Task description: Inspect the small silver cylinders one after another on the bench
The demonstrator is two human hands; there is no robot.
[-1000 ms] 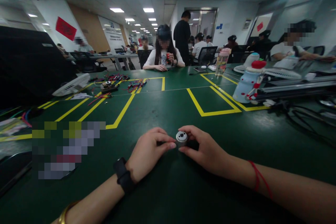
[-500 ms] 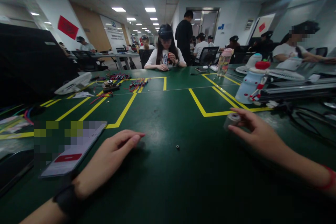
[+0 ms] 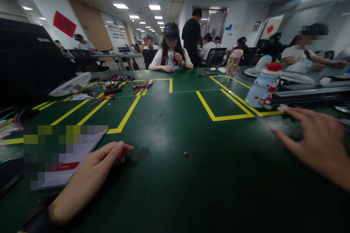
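Observation:
My left hand (image 3: 95, 174) rests on the green table beside a phone (image 3: 82, 164), its fingers loosely curled and the thumb against the index finger. Nothing shows in it; the palm side is hidden. Over at the right, my right hand (image 3: 317, 142) hovers with thumb and fingers spread, close to a black cable and a pale blue bottle (image 3: 257, 91) with a red cap. No object is visible between its fingers. A tiny ring-like metal piece (image 3: 185, 153) with a dark hole lies on the table between my hands, touched by neither.
Yellow tape (image 3: 232, 118) outlines areas on the table. Farther left are bundled wires (image 3: 142, 85), a small motor-like part (image 3: 111, 86) and a white fan (image 3: 69, 84). A clear pink-lidded bottle (image 3: 233, 64) and metal rails (image 3: 308, 96) stand right. A person (image 3: 171, 52) sits opposite.
My right hand has moved right and opened; the grey cylinder it held between thumb and fingers is no longer visible. My left hand has shifted slightly left and curled a little more.

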